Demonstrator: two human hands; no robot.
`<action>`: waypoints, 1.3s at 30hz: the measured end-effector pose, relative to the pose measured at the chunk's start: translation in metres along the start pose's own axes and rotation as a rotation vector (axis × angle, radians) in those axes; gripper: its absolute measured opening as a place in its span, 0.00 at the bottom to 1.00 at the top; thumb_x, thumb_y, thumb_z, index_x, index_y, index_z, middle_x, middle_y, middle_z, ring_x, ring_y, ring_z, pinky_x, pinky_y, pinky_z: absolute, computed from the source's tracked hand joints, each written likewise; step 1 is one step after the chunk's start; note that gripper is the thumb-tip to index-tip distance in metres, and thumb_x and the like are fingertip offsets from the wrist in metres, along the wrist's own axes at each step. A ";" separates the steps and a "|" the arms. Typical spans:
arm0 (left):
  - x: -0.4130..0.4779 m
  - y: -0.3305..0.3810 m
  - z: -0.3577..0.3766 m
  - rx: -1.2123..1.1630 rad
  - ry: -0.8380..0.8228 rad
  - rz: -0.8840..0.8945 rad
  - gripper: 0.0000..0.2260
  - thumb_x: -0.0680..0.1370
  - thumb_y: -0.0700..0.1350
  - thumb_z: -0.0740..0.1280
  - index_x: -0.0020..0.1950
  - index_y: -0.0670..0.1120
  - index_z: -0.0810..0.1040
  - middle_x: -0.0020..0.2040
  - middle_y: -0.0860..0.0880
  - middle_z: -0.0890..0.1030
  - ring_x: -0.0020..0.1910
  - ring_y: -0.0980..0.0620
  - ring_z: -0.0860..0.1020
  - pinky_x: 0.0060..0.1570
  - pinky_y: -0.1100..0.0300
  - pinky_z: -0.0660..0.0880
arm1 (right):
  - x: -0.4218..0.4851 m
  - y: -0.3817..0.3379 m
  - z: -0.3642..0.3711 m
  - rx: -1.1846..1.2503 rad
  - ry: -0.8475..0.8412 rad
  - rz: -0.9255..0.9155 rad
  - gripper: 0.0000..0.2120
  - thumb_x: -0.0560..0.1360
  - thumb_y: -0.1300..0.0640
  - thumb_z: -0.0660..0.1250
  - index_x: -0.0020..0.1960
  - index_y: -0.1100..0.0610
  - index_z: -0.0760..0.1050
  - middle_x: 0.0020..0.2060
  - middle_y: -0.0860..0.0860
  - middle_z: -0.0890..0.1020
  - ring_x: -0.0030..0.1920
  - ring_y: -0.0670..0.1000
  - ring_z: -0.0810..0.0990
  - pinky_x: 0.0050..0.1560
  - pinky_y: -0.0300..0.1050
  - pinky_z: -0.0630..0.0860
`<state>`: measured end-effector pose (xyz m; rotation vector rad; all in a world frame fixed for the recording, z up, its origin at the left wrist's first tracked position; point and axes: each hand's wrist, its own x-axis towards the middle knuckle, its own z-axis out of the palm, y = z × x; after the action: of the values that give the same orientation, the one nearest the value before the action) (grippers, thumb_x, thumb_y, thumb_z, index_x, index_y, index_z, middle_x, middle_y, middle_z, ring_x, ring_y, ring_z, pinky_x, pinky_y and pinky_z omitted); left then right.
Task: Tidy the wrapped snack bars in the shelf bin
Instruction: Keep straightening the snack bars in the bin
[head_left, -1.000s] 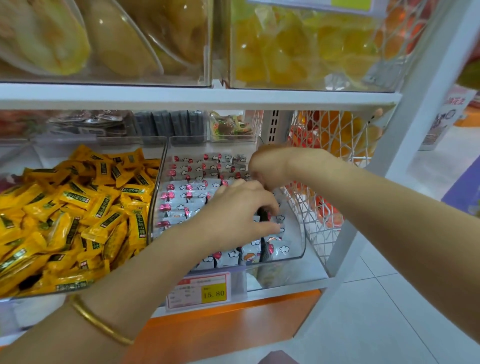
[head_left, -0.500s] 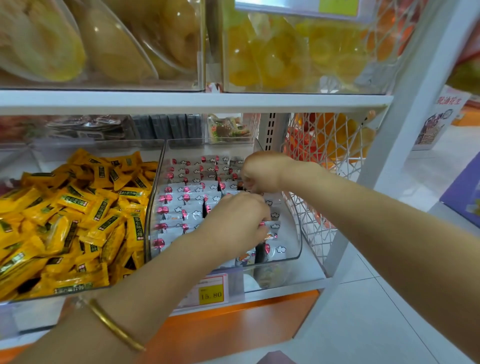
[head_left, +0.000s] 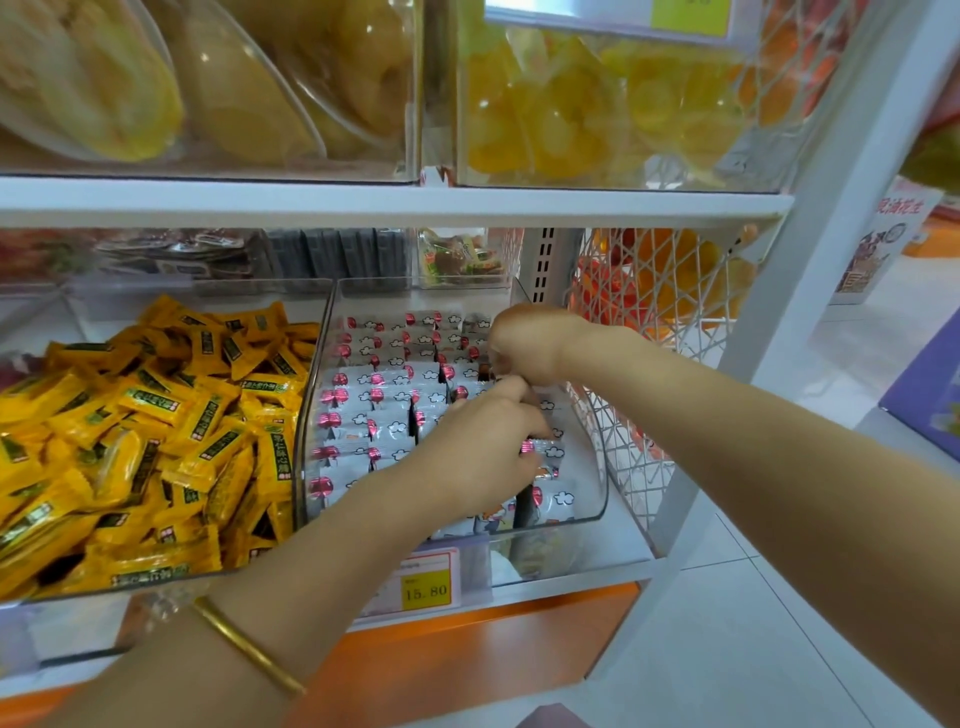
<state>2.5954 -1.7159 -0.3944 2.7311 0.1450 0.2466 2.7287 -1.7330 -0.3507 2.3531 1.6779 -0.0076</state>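
Fingers (head_left: 531, 427) of the left hand (head_left: 478, 452) curl round a silver wrapped snack bar (head_left: 546, 448) printed with white clouds and a pink mark, at the right side of the clear shelf bin (head_left: 593, 493). The right hand (head_left: 524, 343) bends over the back rows; whether its grip holds anything cannot be told. The price tag (head_left: 426, 590) below reads 15.80.

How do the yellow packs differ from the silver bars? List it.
The yellow packs lie heaped at all angles; the silver bars mostly stand in rows. The yellow packs carry dark green labels; the silver bars show red marks and white clouds. Both are small, individually wrapped snacks.
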 end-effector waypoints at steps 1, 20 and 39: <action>0.000 0.001 0.000 -0.016 -0.002 -0.005 0.14 0.78 0.41 0.63 0.62 0.44 0.77 0.62 0.46 0.70 0.62 0.48 0.70 0.63 0.54 0.65 | 0.000 0.000 0.001 0.019 0.013 -0.001 0.06 0.73 0.67 0.64 0.46 0.62 0.79 0.45 0.56 0.81 0.44 0.57 0.78 0.42 0.44 0.76; -0.008 -0.005 -0.009 0.099 -0.033 -0.058 0.13 0.78 0.44 0.62 0.58 0.41 0.78 0.57 0.44 0.70 0.59 0.46 0.67 0.57 0.56 0.67 | -0.019 -0.020 -0.007 0.266 0.030 0.119 0.14 0.77 0.64 0.61 0.63 0.63 0.73 0.61 0.59 0.77 0.60 0.57 0.76 0.59 0.48 0.73; -0.029 0.016 -0.009 0.156 0.061 0.009 0.07 0.76 0.45 0.64 0.38 0.49 0.70 0.44 0.52 0.66 0.52 0.49 0.65 0.49 0.57 0.60 | -0.048 -0.049 -0.030 0.315 -0.043 0.376 0.16 0.78 0.67 0.57 0.31 0.58 0.64 0.29 0.51 0.67 0.29 0.48 0.66 0.24 0.37 0.65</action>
<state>2.5661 -1.7309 -0.3848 2.8809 0.1758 0.3338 2.6621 -1.7565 -0.3239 2.8440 1.2664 -0.2700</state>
